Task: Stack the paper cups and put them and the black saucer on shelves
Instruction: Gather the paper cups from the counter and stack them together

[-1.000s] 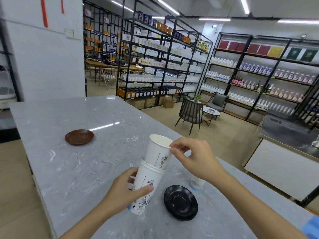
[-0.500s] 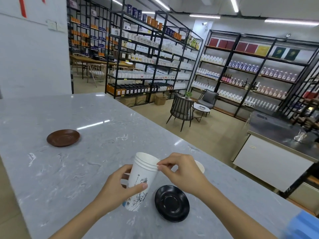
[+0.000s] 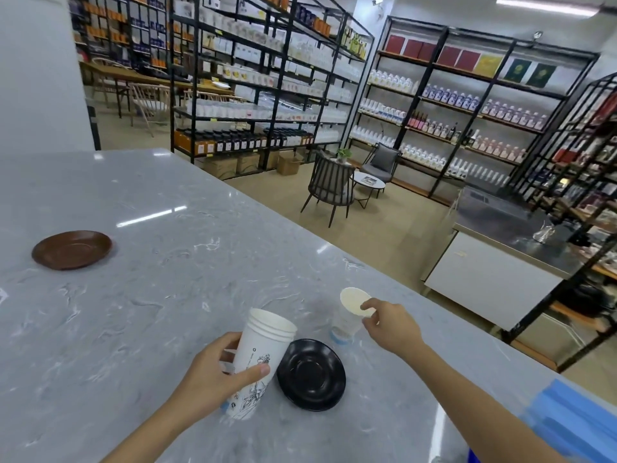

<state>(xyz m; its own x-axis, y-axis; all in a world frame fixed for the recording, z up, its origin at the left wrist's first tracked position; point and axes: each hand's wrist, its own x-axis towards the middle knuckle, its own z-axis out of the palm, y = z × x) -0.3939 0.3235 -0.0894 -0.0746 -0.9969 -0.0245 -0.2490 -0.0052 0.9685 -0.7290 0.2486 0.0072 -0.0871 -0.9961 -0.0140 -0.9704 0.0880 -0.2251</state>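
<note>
My left hand grips a stack of white paper cups with black line drawings, tilted a little and held just above the grey marble table. Right beside the stack lies the black saucer, flat on the table. My right hand pinches the rim of another white paper cup that stands beyond the saucer. That cup looks blurred and slightly tipped toward me.
A brown saucer sits far left on the table. Black metal shelves full of bottles and boxes line the room behind. A dark chair and a small round table stand on the floor; a steel counter is at right.
The upper cup has been pushed fully into the stack in my left hand. My right hand has let go of the stack, moved right and taken hold of the single cup's rim.
</note>
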